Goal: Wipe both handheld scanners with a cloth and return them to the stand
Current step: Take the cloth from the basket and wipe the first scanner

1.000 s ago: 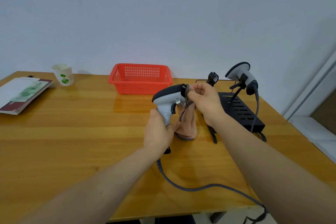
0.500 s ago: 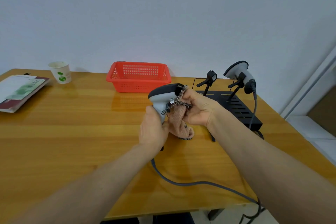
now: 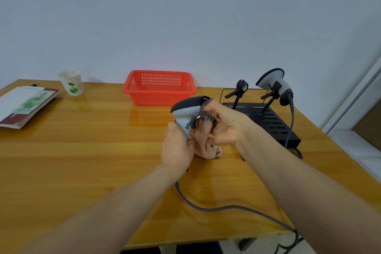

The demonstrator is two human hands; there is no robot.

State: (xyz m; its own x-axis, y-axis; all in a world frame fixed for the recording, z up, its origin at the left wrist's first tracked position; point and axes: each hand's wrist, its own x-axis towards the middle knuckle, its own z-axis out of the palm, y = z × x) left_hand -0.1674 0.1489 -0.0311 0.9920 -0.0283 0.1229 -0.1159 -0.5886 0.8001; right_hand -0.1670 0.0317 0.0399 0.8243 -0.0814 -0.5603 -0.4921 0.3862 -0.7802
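My left hand grips the handle of a grey and black handheld scanner, held upright above the wooden table. My right hand holds a pink cloth with a checked edge against the scanner's front and trigger side. The cloth's loose end hangs down to the table. A second scanner sits in the right clip of the black stand. The stand's left clip holds nothing.
A red plastic basket stands behind the hands. A paper cup and a booklet lie at the far left. The held scanner's grey cable trails across the table and off its front right edge. A wall is close behind.
My right hand moved the cloth from the scanner's rear top down around its front side. The scanner and both hands shifted slightly left and lower.
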